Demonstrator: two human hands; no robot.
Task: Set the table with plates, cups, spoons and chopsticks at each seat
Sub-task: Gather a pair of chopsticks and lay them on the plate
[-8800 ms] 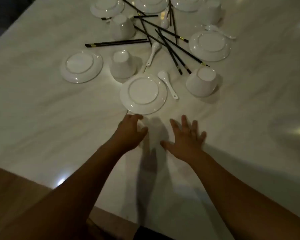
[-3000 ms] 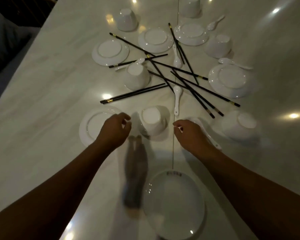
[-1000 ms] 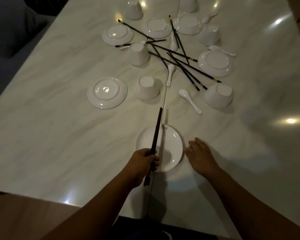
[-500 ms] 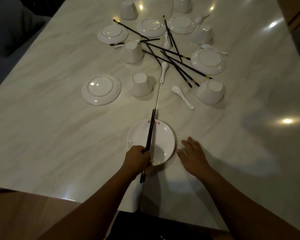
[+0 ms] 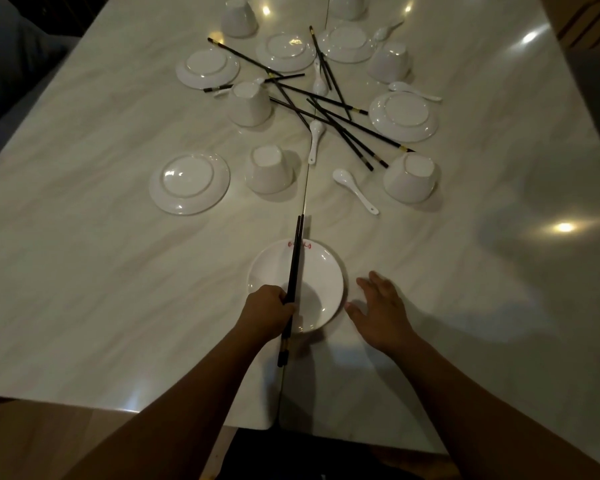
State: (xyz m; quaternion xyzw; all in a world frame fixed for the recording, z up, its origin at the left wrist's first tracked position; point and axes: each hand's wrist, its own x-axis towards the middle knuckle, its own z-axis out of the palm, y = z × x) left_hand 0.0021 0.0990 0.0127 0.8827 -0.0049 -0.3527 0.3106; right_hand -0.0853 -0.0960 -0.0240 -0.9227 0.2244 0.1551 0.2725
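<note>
the left hand (image 5: 267,311) is clamping its fingers (image 5: 286,304) round the chopsticks (image 5: 296,252) near their back end; their long axis is running straight ahead of the fingers, over the plate (image 5: 326,275). the right hand (image 5: 383,311) is lying just beside the plate, fingers apart, empty.

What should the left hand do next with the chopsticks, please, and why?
Probably lay the chopsticks on the table beside the upright plate: the left hand grips them over that plate, and nothing else is set at this seat yet.
</note>
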